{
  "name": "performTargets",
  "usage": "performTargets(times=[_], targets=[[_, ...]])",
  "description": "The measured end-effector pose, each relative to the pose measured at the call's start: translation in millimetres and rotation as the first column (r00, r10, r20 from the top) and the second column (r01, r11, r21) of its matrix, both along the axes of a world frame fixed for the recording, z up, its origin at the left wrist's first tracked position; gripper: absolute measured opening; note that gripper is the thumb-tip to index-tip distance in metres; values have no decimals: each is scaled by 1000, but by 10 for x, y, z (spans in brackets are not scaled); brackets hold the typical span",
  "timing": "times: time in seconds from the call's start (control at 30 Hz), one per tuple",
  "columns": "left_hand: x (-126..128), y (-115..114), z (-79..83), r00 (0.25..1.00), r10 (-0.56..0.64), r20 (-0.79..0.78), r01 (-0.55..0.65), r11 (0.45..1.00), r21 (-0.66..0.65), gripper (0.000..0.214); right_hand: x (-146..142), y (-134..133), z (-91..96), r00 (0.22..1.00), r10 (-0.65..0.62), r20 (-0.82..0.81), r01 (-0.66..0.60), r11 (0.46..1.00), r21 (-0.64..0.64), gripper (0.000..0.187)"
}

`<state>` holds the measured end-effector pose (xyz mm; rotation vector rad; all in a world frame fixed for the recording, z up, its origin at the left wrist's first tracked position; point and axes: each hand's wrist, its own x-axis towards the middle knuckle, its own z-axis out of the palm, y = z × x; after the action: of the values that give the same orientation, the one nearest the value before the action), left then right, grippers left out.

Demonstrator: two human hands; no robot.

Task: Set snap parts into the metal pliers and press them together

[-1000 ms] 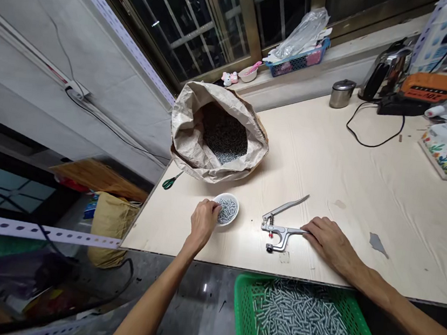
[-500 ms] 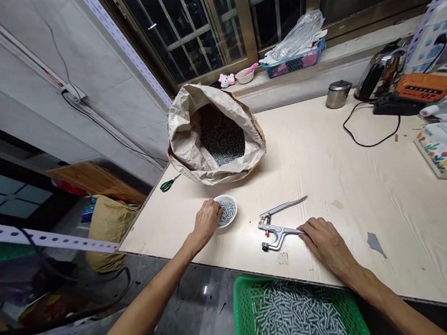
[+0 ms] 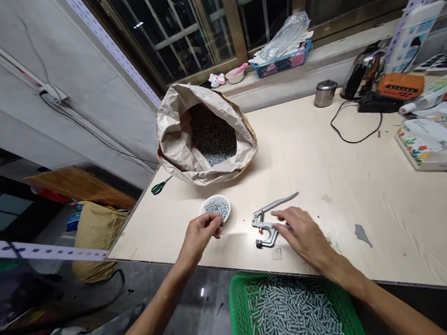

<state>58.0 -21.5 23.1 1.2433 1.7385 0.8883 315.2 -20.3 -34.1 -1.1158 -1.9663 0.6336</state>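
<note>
My left hand (image 3: 200, 233) hovers just in front of a small white bowl (image 3: 216, 208) of tiny metal pieces, its fingers pinched together on something too small to name. My right hand (image 3: 300, 232) lies over the handles of the silver snap pliers (image 3: 264, 222) on the pale wooden table (image 3: 365, 206), fingers curled loosely on the lower handle. Below the table's front edge sits a green basket (image 3: 302, 318) filled with small grey metal tubes.
A rolled-down paper sack (image 3: 203, 135) of dark metal parts stands behind the bowl. Green-handled scissors (image 3: 160, 186) lie at the table's left edge. A kettle (image 3: 363, 70), metal cup (image 3: 325, 93), black cord, orange device and a floral box (image 3: 434, 142) crowd the far right.
My left hand has drawn back out of the bowl toward me with fingers pinched. My right hand has slid left along the pliers' handles, toward the jaws.
</note>
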Motion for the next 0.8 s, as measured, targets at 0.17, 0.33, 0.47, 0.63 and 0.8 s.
performTargets(times=[0.17,0.33,0.47,0.63,0.8], targets=[[502,-270,-35,993,-39,-108,54,989,140,27,-463,54,264,923,18,-384,-160,926,-341,20],[614,-341,-54,992,-120,-28,122,989,80,26,-541,9,194,923,33,-383,-168,931,-324,13],[506,-371,-102,991,-132,16,131,991,41,24,-524,-48,184,935,96,-341,-220,913,-344,11],[359,-426,-178,982,-191,-16,191,982,6,22,-613,-91,113,917,111,-384,-281,863,-420,11],[295,-530,-227,924,-259,-281,315,932,177,17,-693,-144,33,930,140,-339,-279,870,-406,10]])
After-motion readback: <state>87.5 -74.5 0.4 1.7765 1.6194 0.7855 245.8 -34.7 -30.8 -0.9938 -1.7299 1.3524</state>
